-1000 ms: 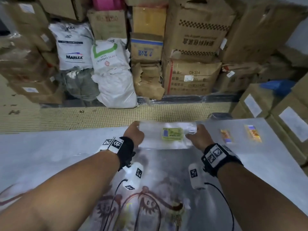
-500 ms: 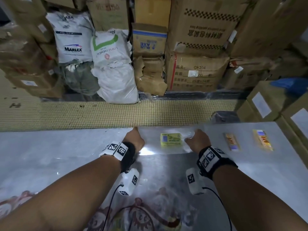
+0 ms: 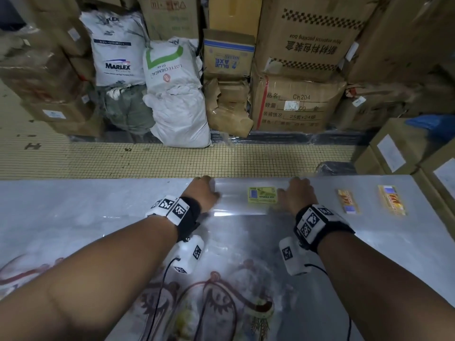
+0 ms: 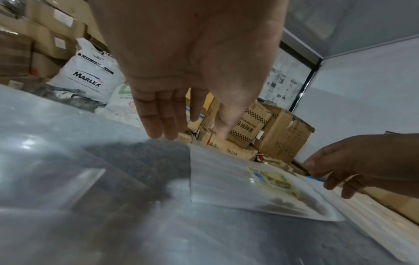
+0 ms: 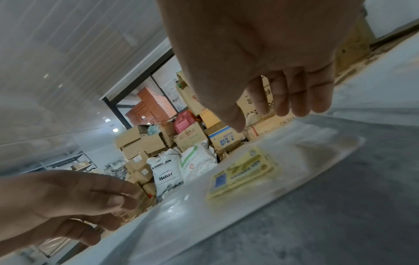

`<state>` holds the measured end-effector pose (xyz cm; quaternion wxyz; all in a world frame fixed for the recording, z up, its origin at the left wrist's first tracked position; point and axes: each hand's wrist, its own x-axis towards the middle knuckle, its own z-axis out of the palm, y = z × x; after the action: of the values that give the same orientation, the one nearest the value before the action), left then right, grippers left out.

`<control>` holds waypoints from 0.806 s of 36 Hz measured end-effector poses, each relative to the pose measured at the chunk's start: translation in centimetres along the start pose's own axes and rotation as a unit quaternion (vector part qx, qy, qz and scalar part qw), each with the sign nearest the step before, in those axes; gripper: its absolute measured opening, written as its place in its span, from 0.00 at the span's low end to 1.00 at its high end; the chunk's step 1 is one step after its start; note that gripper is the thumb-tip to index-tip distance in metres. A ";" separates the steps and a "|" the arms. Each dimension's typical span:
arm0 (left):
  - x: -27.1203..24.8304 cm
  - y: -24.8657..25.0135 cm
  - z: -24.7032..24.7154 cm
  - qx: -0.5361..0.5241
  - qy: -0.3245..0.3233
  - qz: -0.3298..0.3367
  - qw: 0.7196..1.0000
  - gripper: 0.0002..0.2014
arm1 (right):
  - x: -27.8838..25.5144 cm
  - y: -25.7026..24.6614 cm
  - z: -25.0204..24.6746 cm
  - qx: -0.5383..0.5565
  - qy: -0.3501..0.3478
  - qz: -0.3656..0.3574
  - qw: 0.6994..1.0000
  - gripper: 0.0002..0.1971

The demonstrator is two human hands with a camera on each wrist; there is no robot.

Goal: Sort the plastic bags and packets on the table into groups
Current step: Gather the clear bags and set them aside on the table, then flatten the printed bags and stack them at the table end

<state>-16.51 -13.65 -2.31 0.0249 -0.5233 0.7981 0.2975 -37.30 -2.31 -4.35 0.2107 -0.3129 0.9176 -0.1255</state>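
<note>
Your left hand (image 3: 203,193) sits at the left end of a clear plastic bag (image 3: 236,200) that lies flat at the far edge of the worktop (image 3: 73,217). In the left wrist view the fingers (image 4: 158,116) are straight and close together, pointing down, tips at or just above the bag's near-left corner; contact is hard to confirm. No grip on anything.

Your right hand (image 3: 296,195) is at the bag's right end, just right of the yellow-green label (image 3: 262,198) inside the bag. In the right wrist view its fingers (image 5: 294,93) hang relaxed and nearly straight above the bag's edge, thumb pointing down toward the plastic. It holds nothing; whether the tips touch the bag you cannot tell from the blur.

The bag lies between your two hands, label roughly midway but closer to the right hand. The label shows a blue square at its left end.

Right of your right hand, well apart from the bag, two small packets lie flat on the worktop: an orange packet (image 3: 347,201) nearer the hand, and a yellow packet (image 3: 391,203) beyond it, near the worktop's right edge. They lie side by side, not touching.

Near your forearms the worktop carries a printed plastic sheet (image 3: 209,299) with dark red curved drawings.

Beyond the hands, across a strip of tiled floor (image 3: 147,161), stand stacked cardboard boxes (image 3: 295,102) and white sacks (image 3: 172,94).
</note>
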 end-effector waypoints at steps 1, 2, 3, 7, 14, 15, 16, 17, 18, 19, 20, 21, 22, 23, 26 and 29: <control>-0.5 -0.2 -0.5 -0.011 0.000 0.002 1.000 0.28 | -0.5 -0.5 -0.2 0.004 0.002 -0.009 1.000 0.24; -1.1 -0.4 -1.0 -0.021 0.001 0.006 1.000 0.27 | -1.0 -1.1 -0.3 0.008 0.000 -0.019 1.000 0.23; -1.7 -0.6 -1.5 -0.030 0.004 0.011 0.999 0.26 | -1.5 -1.6 -0.4 0.010 -0.003 -0.031 0.999 0.23; -4.3 -1.9 -3.6 -0.042 0.014 0.040 0.998 0.22 | -4.5 -4.2 -0.7 0.036 -0.024 -0.061 0.997 0.23; -8.6 -5.3 -6.8 -0.053 0.014 0.066 0.996 0.19 | -11.2 -8.8 -0.2 0.042 -0.034 -0.112 0.992 0.21; -9.1 -6.0 -7.2 -0.062 0.009 0.072 0.995 0.18 | -12.2 -9.4 -0.2 0.043 -0.033 -0.116 0.992 0.21; -9.7 -6.5 -7.6 -0.067 0.003 0.083 0.994 0.16 | -13.2 -9.9 -0.2 0.044 -0.031 -0.121 0.991 0.21; -10.3 -7.2 -7.9 -0.067 -0.003 0.090 0.994 0.15 | -14.2 -10.4 -0.1 0.044 -0.029 -0.124 0.991 0.21; -11.1 -7.9 -8.3 -0.065 -0.008 0.095 0.993 0.13 | -15.3 -10.8 0.0 0.044 -0.030 -0.126 0.991 0.21; -11.6 -8.7 -8.6 -0.062 -0.012 0.102 0.993 0.11 | -16.3 -11.2 0.2 0.046 -0.033 -0.130 0.990 0.21; -12.3 -9.5 -8.9 -0.056 -0.018 0.112 0.992 0.09 | -17.4 -11.5 0.3 0.049 -0.036 -0.134 0.989 0.20; -12.8 -10.3 -9.1 -0.057 -0.024 0.118 0.991 0.07 | -18.3 -11.9 0.7 0.055 -0.039 -0.137 0.988 0.19; -13.5 -11.2 -9.2 -0.062 -0.031 0.119 0.991 0.06 | -19.3 -12.1 1.0 0.062 -0.039 -0.139 0.988 0.17; -14.0 -12.0 -9.2 -0.070 -0.034 0.121 0.990 0.05 | -20.1 -12.3 1.5 0.074 -0.036 -0.136 0.987 0.14; -15.7 -14.4 -9.0 -0.082 -0.050 0.119 0.988 0.04 | -22.4 -12.4 3.1 0.123 -0.031 -0.118 0.985 0.10; -17.2 -16.3 -8.2 -0.123 -0.073 0.102 0.984 0.04 | -24.8 -12.0 5.0 0.139 -0.044 -0.093 0.985 0.10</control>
<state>7.30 -8.09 3.16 -0.0116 -0.4148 0.8009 0.4316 -10.96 3.48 3.29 0.2797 -0.3701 0.8479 -0.2567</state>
